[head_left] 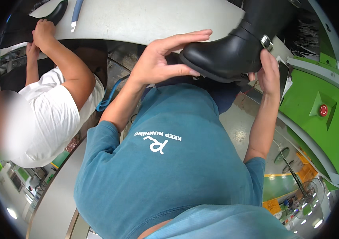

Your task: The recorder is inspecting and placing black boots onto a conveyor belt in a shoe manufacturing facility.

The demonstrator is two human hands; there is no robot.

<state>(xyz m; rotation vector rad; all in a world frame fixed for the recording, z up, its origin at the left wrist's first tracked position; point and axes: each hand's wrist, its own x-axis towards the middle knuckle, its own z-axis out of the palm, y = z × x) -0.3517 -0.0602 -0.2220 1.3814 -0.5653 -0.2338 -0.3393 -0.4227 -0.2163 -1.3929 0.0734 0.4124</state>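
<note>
A glossy black boot [233, 51] with a silver buckle on its ankle strap is held up in front of my teal shirt, toe pointing left. My left hand [163, 59] pinches the toe, thumb under the sole and fingers stretched over the top. My right hand [269, 73] grips the heel end just below the buckle. The boot's shaft rises out of the top of the picture.
A curved pale worktable [137, 20] runs across the top, with a blue-handled tool [76, 12] lying on it. At the left a co-worker in a white shirt [54, 115] has both hands on another black boot [26, 22]. A green machine [316, 103] with a red button stands at the right.
</note>
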